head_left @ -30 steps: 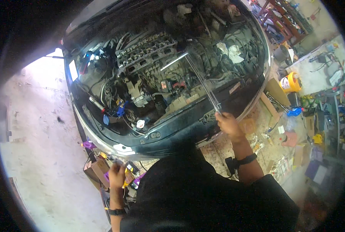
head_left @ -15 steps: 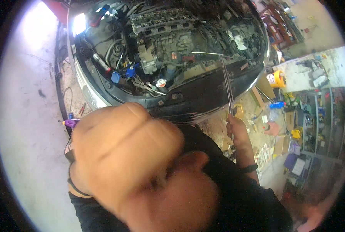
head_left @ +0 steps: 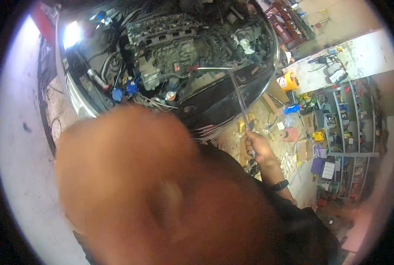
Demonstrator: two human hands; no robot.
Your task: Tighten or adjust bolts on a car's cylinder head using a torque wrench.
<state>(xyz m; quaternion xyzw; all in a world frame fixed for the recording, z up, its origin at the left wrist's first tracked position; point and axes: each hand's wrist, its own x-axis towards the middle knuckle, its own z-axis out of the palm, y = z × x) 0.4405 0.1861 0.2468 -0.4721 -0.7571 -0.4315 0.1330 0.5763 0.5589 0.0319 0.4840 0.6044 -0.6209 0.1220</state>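
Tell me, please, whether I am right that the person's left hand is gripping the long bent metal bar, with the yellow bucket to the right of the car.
Not quite: in the head view, the right hand grips the long bent metal bar, not the left hand. The yellow bucket is indeed to the right of the car.

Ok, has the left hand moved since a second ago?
Yes: the left hand was clear of the car's front; it now covers part of it, raised close to the camera.

Left hand point(head_left: 128, 170) a large blur
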